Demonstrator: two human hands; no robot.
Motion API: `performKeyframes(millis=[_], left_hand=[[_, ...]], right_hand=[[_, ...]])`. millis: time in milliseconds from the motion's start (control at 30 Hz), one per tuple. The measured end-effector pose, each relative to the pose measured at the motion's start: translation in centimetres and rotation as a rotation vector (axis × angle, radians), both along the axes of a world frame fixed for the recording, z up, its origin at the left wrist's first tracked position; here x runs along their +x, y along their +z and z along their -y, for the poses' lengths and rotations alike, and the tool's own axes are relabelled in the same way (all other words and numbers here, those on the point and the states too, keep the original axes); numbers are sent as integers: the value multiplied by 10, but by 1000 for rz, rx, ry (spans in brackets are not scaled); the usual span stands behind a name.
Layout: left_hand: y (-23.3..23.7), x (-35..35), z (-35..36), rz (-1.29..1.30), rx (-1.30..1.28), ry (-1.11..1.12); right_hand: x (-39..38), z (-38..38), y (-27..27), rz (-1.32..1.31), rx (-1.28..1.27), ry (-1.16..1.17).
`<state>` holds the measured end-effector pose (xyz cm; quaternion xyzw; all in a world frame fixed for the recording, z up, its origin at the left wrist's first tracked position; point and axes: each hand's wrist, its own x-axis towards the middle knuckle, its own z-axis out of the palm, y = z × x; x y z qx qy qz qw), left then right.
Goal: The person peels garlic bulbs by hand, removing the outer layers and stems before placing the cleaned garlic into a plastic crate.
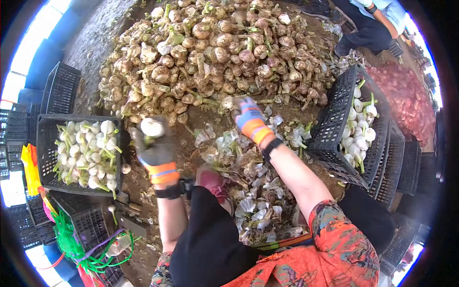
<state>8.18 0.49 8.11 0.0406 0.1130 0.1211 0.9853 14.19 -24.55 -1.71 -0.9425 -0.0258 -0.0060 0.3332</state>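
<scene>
My left hand (160, 150), in a grey and orange glove, holds a cleaned white garlic bulb (152, 127) in front of the left crate; motion blurs its fingers. My right hand (248, 116), gloved in orange, blue and grey, is at the near edge of a big heap of unpeeled garlic (224, 52). Its fingers are closed against a dirt-stained garlic bulb (228, 103), partly hidden by the glove. Peeled skins (260, 210) litter the ground beneath my hands.
Black crates of white garlic stand at my left (43, 155) and right (330, 119). Red net sacks (401, 93) lie beyond the right crate, where another person (382, 19) sits. Green ties (67, 234) hang over a crate at lower left. My shoe (210, 182) rests among the skins.
</scene>
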Motion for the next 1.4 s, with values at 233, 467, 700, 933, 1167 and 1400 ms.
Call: performKeyframes(millis=[233, 467, 700, 933, 1167, 1400], left_hand=[[66, 30, 29, 91, 691, 14], [29, 7, 82, 160, 1285, -338], [-12, -22, 99, 209, 1368, -205], [-8, -16, 94, 262, 1999, 108], [-20, -21, 91, 243, 1806, 27], [-22, -27, 92, 139, 1024, -430]], right_hand=[[47, -25, 16, -229, -546, 324], [-38, -6, 85, -606, 1946, 173], [-70, -10, 83, -395, 1550, 190], [-71, -22, 66, -262, 1597, -33], [-72, -16, 70, -293, 1479, 67], [-70, 9, 89, -239, 1297, 264]])
